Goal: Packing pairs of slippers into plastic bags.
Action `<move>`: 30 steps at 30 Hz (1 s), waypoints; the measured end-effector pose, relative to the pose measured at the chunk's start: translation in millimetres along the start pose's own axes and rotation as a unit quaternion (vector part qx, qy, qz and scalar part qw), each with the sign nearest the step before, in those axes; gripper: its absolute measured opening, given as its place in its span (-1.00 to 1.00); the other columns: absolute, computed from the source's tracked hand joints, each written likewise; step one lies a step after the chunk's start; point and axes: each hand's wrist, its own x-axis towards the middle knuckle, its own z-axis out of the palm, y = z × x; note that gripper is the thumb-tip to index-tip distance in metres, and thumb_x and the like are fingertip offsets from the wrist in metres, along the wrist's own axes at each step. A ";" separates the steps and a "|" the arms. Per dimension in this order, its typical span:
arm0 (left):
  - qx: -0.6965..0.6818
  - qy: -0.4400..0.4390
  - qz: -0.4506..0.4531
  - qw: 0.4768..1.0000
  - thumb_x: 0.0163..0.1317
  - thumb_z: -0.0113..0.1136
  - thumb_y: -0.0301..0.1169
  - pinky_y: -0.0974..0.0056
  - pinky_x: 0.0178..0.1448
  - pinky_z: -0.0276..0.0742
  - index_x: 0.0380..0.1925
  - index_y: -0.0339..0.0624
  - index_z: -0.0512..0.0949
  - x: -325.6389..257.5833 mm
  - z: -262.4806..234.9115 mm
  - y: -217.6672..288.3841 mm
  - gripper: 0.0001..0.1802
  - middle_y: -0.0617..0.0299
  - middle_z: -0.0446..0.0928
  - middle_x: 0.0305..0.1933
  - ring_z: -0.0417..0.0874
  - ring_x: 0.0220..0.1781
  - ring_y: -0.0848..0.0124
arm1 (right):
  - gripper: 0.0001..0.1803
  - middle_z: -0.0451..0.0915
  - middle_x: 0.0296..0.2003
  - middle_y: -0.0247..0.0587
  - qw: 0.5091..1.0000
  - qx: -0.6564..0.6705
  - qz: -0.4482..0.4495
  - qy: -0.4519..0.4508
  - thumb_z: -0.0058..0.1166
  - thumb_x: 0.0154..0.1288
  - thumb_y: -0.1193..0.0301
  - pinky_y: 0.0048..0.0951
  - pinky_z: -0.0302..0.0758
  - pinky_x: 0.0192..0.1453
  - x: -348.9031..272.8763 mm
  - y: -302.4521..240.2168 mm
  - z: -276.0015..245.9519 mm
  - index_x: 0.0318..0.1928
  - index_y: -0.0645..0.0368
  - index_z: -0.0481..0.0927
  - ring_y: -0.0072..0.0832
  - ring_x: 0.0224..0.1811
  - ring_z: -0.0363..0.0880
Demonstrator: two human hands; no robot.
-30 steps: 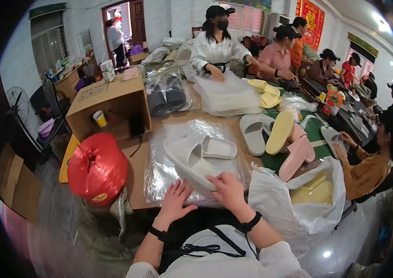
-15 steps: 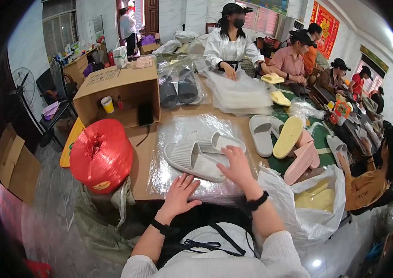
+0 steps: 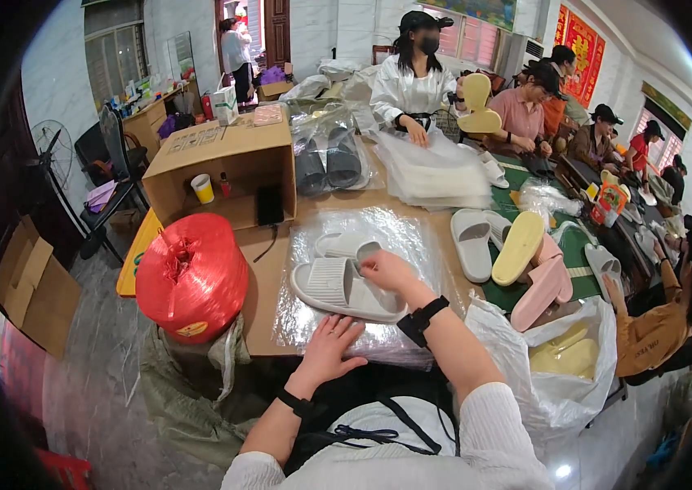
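Observation:
Two grey slippers lie side by side on a stack of clear plastic bags (image 3: 284, 314) in front of me. My right hand (image 3: 392, 273) reaches over the near slipper (image 3: 333, 283), its fingers curled and closed on the far slipper (image 3: 346, 244) beside the strap. The hand covers part of that far slipper. My left hand (image 3: 331, 347) lies flat with fingers stretched on the bags, its fingertips against the near slipper's front side.
A red roll of plastic twine (image 3: 191, 278) and an open cardboard box (image 3: 219, 155) stand left. To the right are a grey slipper (image 3: 471, 245), a yellow slipper (image 3: 517, 249) and a white sack (image 3: 501, 343). Across the table a co-worker (image 3: 411, 90) holds up yellow slippers (image 3: 478, 102).
My right hand has moved left and closed on the far slipper, which has shifted left beside the near one. My left hand stays flat. The co-worker opposite has lifted the yellow slippers.

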 end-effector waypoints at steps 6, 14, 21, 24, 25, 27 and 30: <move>0.009 0.018 0.020 1.000 0.08 0.34 0.10 -0.07 0.55 0.05 0.25 0.00 0.46 1.1 -0.5 -0.3 -0.24 0.05 0.35 0.38 0.25 0.47 0.00 | -0.58 0.62 -0.34 0.15 0.994 -0.052 -0.052 0.078 0.31 0.03 0.09 -0.05 0.55 -0.07 -14.7 -9.2 17.9 -0.32 0.22 0.64 0.02 -0.21 0.62; -0.022 -0.003 0.008 1.000 0.06 0.39 0.04 -0.07 0.54 0.07 0.21 -0.05 0.51 0.6 -3.3 -0.9 -0.27 0.01 0.37 0.37 0.20 0.50 -0.03 | -0.59 0.62 -0.42 0.16 0.998 -0.036 0.028 0.052 0.22 0.11 0.11 -0.08 0.53 -0.22 -36.9 -7.1 -7.6 -0.46 0.29 0.61 0.04 -0.33 0.63; -0.044 -0.026 -0.006 0.999 0.03 0.38 0.14 -0.15 0.55 0.01 0.28 0.07 0.46 -1.0 -8.8 -1.4 -0.19 -0.06 0.24 0.48 0.13 0.54 -0.12 | -0.76 0.49 -0.53 -0.49 0.918 0.287 0.156 0.224 0.13 0.34 0.37 -0.57 0.31 -0.42 -107.9 -29.9 -89.9 -0.34 0.34 0.58 -0.71 -0.45 0.35; 0.021 -0.034 0.003 0.999 0.08 0.35 0.12 -0.19 0.56 -0.02 0.27 0.15 0.47 -2.9 -17.1 14.1 -0.25 -0.12 0.20 0.49 0.09 0.54 -0.19 | -0.76 0.63 -0.31 -0.31 0.788 0.497 0.168 0.322 0.02 0.36 0.43 -0.53 0.46 -0.35 -159.3 -30.3 -86.4 -0.05 0.30 0.58 -0.58 -0.36 0.55; 0.018 -0.033 0.016 0.999 0.08 0.35 0.12 -0.19 0.56 -0.02 0.27 0.15 0.47 2.5 -14.8 18.6 -0.25 -0.12 0.20 0.49 0.09 0.54 -0.19 | -0.70 0.65 -0.24 -0.27 0.702 0.606 0.192 0.321 0.02 0.38 0.41 -0.49 0.56 -0.28 -189.4 23.2 -64.6 0.04 0.30 0.54 -0.51 -0.31 0.63; 0.012 -0.041 -0.007 0.999 0.14 0.31 0.08 -0.22 0.56 -0.06 0.29 0.24 0.45 1.0 -5.5 12.7 -0.31 -0.16 0.15 0.50 0.06 0.54 -0.23 | -0.70 0.66 -0.21 -0.24 0.641 0.619 0.231 0.390 0.06 0.38 0.40 -0.47 0.59 -0.24 -219.5 -4.9 -61.3 0.05 0.29 0.55 -0.51 -0.26 0.66; -0.060 -0.040 -0.022 0.997 0.32 0.16 -0.05 -0.14 0.58 -0.06 0.26 0.09 0.50 2.3 -11.4 13.2 -0.47 -0.12 0.25 0.46 0.09 0.54 -0.20 | -0.65 0.66 -0.17 -0.25 0.690 0.573 0.199 0.396 0.12 0.36 0.40 -0.48 0.61 -0.23 -252.1 -7.5 -54.0 0.10 0.27 0.52 -0.50 -0.24 0.67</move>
